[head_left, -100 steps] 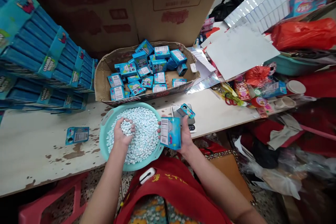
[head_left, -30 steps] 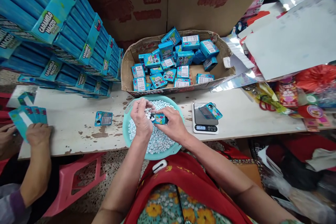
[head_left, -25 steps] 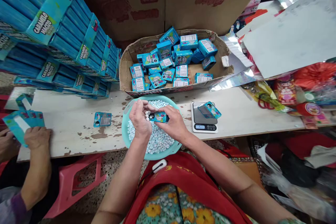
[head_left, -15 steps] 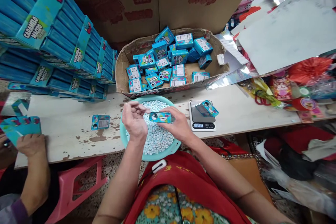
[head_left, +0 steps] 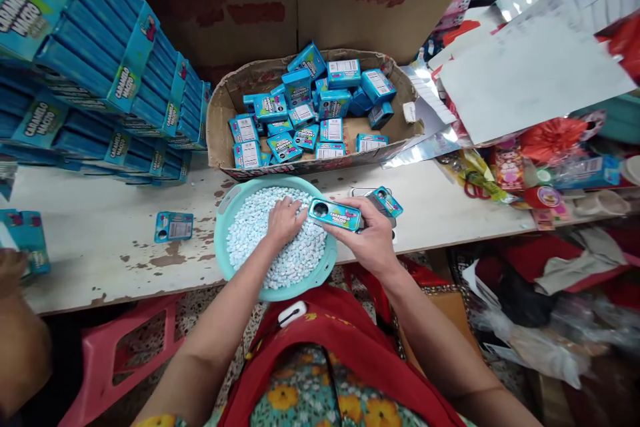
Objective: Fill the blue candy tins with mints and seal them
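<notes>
A turquoise bowl (head_left: pixel 223 220) full of small pale candies (head_left: pixel 255 240) sits at the table's front edge. My left hand (head_left: pixel 287 220) rests palm down on the candies, fingers bent into them; whether it holds any is hidden. My right hand (head_left: pixel 367 230) grips a small blue candy tin (head_left: pixel 336 213) by its sides, over the bowl's right rim, with a dark round opening at the tin's left end. Behind that hand, another blue tin (head_left: pixel 387 200) lies tilted on a scale (head_left: pixel 356 192), which is mostly covered.
Behind the bowl stands a cut-down cardboard box (head_left: pixel 220 140) with several blue tins. Packed blue cartons (head_left: pixel 125 80) are stacked at the left. A single tin (head_left: pixel 173 227) lies left of the bowl. Another person's hand (head_left: pixel 11 267) is at the far left. Papers (head_left: pixel 525 80) lie at the right.
My left hand has moved down onto the candies. My right hand has moved right with the tin, now in front of the scale. The view has shifted, and the other person's hand is nearer the left edge.
</notes>
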Action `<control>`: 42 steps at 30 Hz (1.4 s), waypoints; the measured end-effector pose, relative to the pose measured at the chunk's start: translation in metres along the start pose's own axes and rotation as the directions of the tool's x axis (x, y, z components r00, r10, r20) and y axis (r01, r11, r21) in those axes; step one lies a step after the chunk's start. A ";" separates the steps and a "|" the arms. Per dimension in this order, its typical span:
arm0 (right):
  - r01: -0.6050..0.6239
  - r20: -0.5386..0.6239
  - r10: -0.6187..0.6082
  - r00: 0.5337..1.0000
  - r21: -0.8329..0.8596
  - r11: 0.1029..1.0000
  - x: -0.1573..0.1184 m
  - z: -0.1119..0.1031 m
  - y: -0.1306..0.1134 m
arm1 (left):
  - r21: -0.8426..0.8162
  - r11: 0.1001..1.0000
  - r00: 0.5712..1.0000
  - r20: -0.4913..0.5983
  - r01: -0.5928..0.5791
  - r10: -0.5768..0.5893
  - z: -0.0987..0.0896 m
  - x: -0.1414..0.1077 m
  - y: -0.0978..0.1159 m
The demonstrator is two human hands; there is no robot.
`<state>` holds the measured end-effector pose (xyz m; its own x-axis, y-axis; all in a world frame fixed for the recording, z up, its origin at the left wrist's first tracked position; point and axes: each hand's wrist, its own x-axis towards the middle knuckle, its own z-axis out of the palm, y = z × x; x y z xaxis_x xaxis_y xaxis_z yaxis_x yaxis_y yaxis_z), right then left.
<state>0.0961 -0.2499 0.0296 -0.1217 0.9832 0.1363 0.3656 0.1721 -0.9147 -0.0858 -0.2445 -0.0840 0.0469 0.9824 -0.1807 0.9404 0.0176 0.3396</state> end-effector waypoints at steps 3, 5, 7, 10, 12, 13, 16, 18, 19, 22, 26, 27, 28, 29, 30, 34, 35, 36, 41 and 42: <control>0.002 0.023 -0.002 1.000 -0.012 1.000 0.001 0.006 0.002 | -0.018 0.992 0.991 -0.056 0.123 -0.124 0.001 -0.020 -0.018; 0.005 0.034 -0.004 0.999 -0.033 0.999 0.002 0.010 0.005 | -0.182 0.954 0.958 -0.117 0.237 -0.261 0.001 -0.028 -0.029; 0.004 0.042 -0.002 0.999 -0.056 0.998 0.002 0.014 0.008 | -0.477 0.821 0.900 -0.125 0.313 -0.417 -0.005 -0.032 -0.033; 0.017 0.096 -0.009 0.995 -0.087 0.996 0.001 0.022 0.011 | -0.907 0.325 0.822 0.037 0.266 -0.569 -0.031 -0.036 -0.023; 0.043 0.135 -0.029 0.990 -0.100 0.994 0.000 0.030 0.011 | -0.988 -0.024 0.827 0.142 0.154 -0.543 -0.056 -0.039 -0.009; 0.058 0.150 -0.041 0.988 -0.108 0.993 -0.002 0.036 0.010 | -0.985 -0.146 0.843 0.155 0.091 -0.515 -0.068 -0.040 -0.001; 0.124 0.201 -0.091 0.975 -0.155 0.980 -0.007 0.053 0.006 | -0.940 -0.324 0.865 0.075 -0.105 -0.497 -0.095 -0.042 0.018; 0.171 0.249 -0.123 0.961 -0.182 0.968 -0.010 0.062 0.001 | -0.917 -0.342 0.849 0.006 -0.206 -0.528 -0.103 -0.041 0.026; 0.184 0.264 -0.131 0.956 -0.188 0.965 -0.012 0.065 -0.002 | -0.913 -0.330 0.837 -0.021 -0.238 -0.547 -0.105 -0.040 0.028; 0.186 0.260 -0.136 0.956 -0.179 0.966 -0.012 0.067 -0.007 | -0.930 -0.249 0.796 -0.070 -0.270 -0.602 -0.106 -0.037 0.031; 0.166 0.253 -0.128 0.959 -0.138 0.976 -0.009 0.062 -0.010 | -0.957 -0.172 0.769 -0.073 -0.233 -0.635 -0.107 -0.034 0.034; 0.155 0.247 -0.120 0.961 -0.128 0.980 -0.008 0.061 -0.010 | -0.960 -0.153 0.768 -0.087 -0.235 -0.635 -0.107 -0.033 0.035; 0.143 0.237 -0.112 0.965 -0.121 0.982 -0.007 0.059 -0.010 | -0.961 -0.134 0.767 -0.104 -0.242 -0.634 -0.107 -0.033 0.035; 0.135 0.228 -0.106 0.968 -0.115 0.984 -0.007 0.058 -0.011 | -0.962 -0.115 0.761 -0.121 -0.249 -0.637 -0.107 -0.032 0.036; 0.130 0.221 -0.104 0.970 -0.107 0.986 -0.006 0.058 -0.011 | -0.964 -0.098 0.753 -0.129 -0.249 -0.645 -0.107 -0.031 0.037; 0.118 0.227 -0.092 0.969 -0.101 0.988 -0.006 0.057 -0.012 | -0.973 -0.051 0.750 -0.140 -0.226 -0.647 -0.107 -0.030 0.040; 0.116 0.233 -0.090 0.968 -0.103 0.988 -0.005 0.058 -0.012 | -0.972 -0.036 0.752 -0.154 -0.230 -0.641 -0.107 -0.031 0.041; 0.114 0.235 -0.087 0.968 -0.106 0.988 -0.005 0.058 -0.012 | -0.972 -0.023 0.754 -0.168 -0.236 -0.635 -0.106 -0.031 0.041; 0.138 0.233 -0.107 0.967 -0.123 0.983 -0.003 0.062 -0.009 | -0.968 0.103 0.726 -0.241 -0.229 -0.644 -0.103 -0.029 0.043; 0.141 0.237 -0.109 0.965 -0.125 0.982 -0.003 0.063 -0.009 | -0.966 0.126 0.714 -0.254 -0.228 -0.652 -0.102 -0.028 0.043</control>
<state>0.0355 -0.2584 0.0132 -0.3757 0.9159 0.1410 0.4575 0.3156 -0.8313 -0.0812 -0.2524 0.0296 -0.6653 0.7375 -0.1163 -0.2170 -0.0420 0.9753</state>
